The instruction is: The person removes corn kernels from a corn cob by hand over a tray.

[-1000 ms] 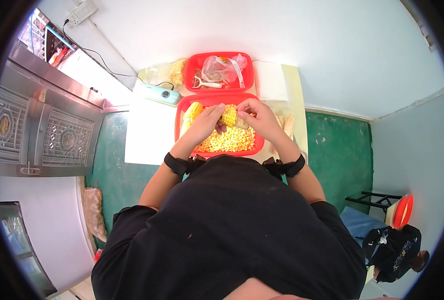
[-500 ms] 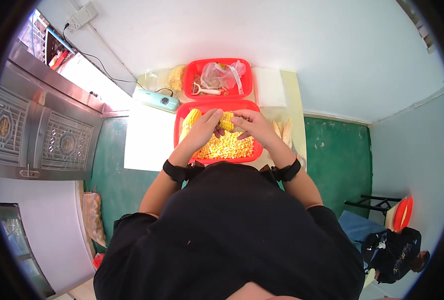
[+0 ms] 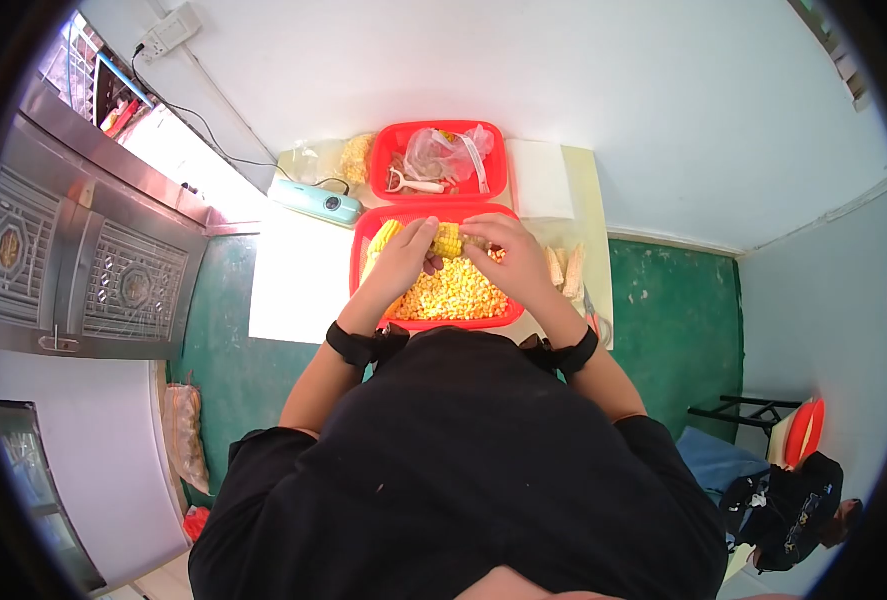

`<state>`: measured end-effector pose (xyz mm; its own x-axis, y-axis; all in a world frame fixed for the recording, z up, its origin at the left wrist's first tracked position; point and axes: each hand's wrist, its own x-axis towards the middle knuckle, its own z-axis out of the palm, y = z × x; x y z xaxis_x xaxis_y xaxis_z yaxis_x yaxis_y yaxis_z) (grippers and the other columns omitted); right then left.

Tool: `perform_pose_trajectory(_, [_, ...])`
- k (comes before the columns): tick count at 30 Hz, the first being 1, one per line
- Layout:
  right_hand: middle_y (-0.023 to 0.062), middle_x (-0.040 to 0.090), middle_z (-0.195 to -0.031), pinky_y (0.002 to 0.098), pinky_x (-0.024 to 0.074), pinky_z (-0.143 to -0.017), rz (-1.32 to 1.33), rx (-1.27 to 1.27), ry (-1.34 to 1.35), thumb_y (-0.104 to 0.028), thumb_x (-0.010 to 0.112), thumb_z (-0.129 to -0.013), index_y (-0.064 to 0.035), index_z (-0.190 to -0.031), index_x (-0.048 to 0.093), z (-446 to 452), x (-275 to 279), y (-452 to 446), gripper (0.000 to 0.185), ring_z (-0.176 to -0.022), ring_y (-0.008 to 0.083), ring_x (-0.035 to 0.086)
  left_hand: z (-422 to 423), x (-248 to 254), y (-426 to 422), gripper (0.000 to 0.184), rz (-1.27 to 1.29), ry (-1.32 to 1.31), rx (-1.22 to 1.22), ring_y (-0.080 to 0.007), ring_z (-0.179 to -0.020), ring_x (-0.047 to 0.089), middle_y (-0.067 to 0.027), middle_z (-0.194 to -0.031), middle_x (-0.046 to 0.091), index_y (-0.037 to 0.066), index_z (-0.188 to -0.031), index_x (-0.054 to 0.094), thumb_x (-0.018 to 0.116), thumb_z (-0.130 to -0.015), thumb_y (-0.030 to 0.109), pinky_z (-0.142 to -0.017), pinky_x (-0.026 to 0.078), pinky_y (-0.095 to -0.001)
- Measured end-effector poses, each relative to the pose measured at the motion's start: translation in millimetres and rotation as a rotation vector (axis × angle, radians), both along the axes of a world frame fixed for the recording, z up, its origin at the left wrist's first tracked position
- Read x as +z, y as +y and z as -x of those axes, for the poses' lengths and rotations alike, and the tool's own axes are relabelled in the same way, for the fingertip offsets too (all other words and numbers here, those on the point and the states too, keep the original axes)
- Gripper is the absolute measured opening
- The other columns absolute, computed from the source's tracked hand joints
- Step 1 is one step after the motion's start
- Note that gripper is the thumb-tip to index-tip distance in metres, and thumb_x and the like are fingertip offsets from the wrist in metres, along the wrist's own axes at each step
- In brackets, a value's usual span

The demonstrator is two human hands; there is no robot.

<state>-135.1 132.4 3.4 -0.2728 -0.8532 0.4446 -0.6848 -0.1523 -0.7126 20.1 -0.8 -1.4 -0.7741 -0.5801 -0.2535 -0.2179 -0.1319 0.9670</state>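
An ear of corn (image 3: 448, 241), partly stripped of kernels, is held level between my two hands above a red basket (image 3: 357, 262). My left hand (image 3: 410, 252) is closed around its left end. At the other end, my right hand (image 3: 512, 255) has its fingers curled over the bare part of the cob. Loose yellow kernels (image 3: 454, 292) cover the basket's bottom beneath my hands. Another ear of corn (image 3: 384, 236) leans at the basket's left side, partly hidden by my left hand.
Behind stands a second red basket (image 3: 376, 165) holding a white peeler (image 3: 416, 185) and a clear plastic bag (image 3: 444, 155). A teal device (image 3: 316, 201) with a cord lies left. Stripped cobs (image 3: 572, 268) and scissors (image 3: 596, 322) lie right. Another person (image 3: 789, 510) sits at lower right.
My right hand has shifted slightly, its fingers now curled more over the cob. The scissors beside the stripped cobs show more clearly. My left hand has hardly moved.
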Motion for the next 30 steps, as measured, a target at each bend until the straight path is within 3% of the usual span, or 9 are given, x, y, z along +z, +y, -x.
perform_pose_trajectory(3, [0.0052,0.067,-0.103,0.0268,0.0511,-0.076,-0.243,-0.049,-0.324,-0.01,0.063,-0.089,-0.0047,-0.106,0.068,-2,9,0,0.019,-0.093,0.0124,0.063,2,5,6,0.044,0.044,-0.017,0.006,-0.013,-0.064,0.058,-0.0072,-0.074,0.06,-0.001,-0.107,0.058,0.041,-0.102,0.04,-0.061,0.047,-0.0266])
perform_pose_trajectory(6, [0.0037,0.068,-0.1,0.026,0.0506,-0.076,-0.162,-0.149,-0.476,-0.01,0.064,-0.089,-0.0027,-0.106,0.066,5,-16,-2,0.019,-0.089,0.0115,0.063,1,6,8,0.044,0.003,-0.022,0.032,-0.013,-0.064,0.058,-0.0073,-0.073,0.06,-0.001,-0.104,0.058,0.042,-0.102,0.039,-0.06,0.047,-0.0265])
perform_pose_trajectory(9, [0.004,0.066,-0.101,0.0252,0.0501,-0.075,-0.129,-0.065,-0.566,-0.014,0.066,-0.089,-0.0012,-0.111,0.064,7,-27,-1,0.025,-0.088,0.0113,0.063,1,7,5,0.043,0.034,-0.056,0.056,-0.013,-0.064,0.058,-0.0076,-0.071,0.059,-0.001,-0.103,0.058,0.041,-0.102,0.039,-0.06,0.047,-0.0267])
perform_pose_trajectory(12, [0.0045,0.065,-0.103,0.0262,0.0526,-0.071,-0.144,0.009,-0.409,-0.019,0.067,-0.09,-0.0006,-0.116,0.061,2,-21,-4,0.032,-0.088,0.0116,0.062,2,8,6,0.044,0.023,0.004,0.049,-0.0131,-0.063,0.058,-0.0079,-0.072,0.059,0.0,-0.103,0.058,0.04,-0.102,0.04,-0.06,0.047,-0.0267])
perform_pose_trajectory(15, [0.0052,0.065,-0.105,0.0272,0.0553,-0.069,-0.352,0.02,-0.737,-0.025,0.066,-0.092,-0.0018,-0.12,0.06,-6,-4,-3,0.037,-0.091,0.0112,0.062,1,20,13,0.044,0.007,-0.048,-0.022,-0.0144,-0.067,0.059,-0.0074,-0.078,0.06,0.001,-0.101,0.056,0.039,-0.103,0.041,-0.062,0.048,-0.0269])
perform_pose_trajectory(18, [0.0038,0.065,-0.1,0.0248,0.0542,-0.063,-0.309,0.116,-0.84,-0.031,0.067,-0.091,-0.0043,-0.119,0.063,1,-12,-2,0.039,-0.087,0.0094,0.061,-1,12,11,0.043,-0.042,0.023,-0.023,-0.0146,-0.067,0.059,-0.0078,-0.078,0.06,0.001,-0.099,0.056,0.038,-0.103,0.04,-0.062,0.048,-0.027])
perform_pose_trajectory(21, [0.0045,0.065,-0.101,0.0266,0.0548,-0.066,-0.343,0.124,-0.877,-0.028,0.066,-0.091,-0.0038,-0.12,0.063,1,-10,0,0.038,-0.089,0.0098,0.061,-4,12,9,0.043,-0.073,-0.006,-0.037,-0.0148,-0.068,0.059,-0.0082,-0.079,0.06,0.001,-0.099,0.056,0.038,-0.103,0.04,-0.062,0.048,-0.0273])
perform_pose_trajectory(24, [0.0046,0.066,-0.103,0.0274,0.0543,-0.072,-0.367,0.082,-0.898,-0.026,0.065,-0.092,-0.0022,-0.119,0.063,1,-4,-2,0.036,-0.092,0.0103,0.062,-3,9,8,0.044,-0.078,0.002,-0.024,-0.015,-0.067,0.059,-0.0083,-0.078,0.06,0.001,-0.099,0.057,0.038,-0.103,0.041,-0.062,0.049,-0.0275])
perform_pose_trajectory(30, [0.0069,0.066,-0.111,0.0323,0.0501,-0.087,-0.059,-0.031,-0.287,-0.02,0.068,-0.087,-0.0055,-0.113,0.067,-3,-2,2,0.029,-0.104,0.0205,0.062,-3,3,4,0.047,-0.082,-0.033,0.066,-0.0135,-0.064,0.058,-0.007,-0.071,0.059,0.0,-0.103,0.057,0.037,-0.102,0.042,-0.061,0.048,-0.0266])
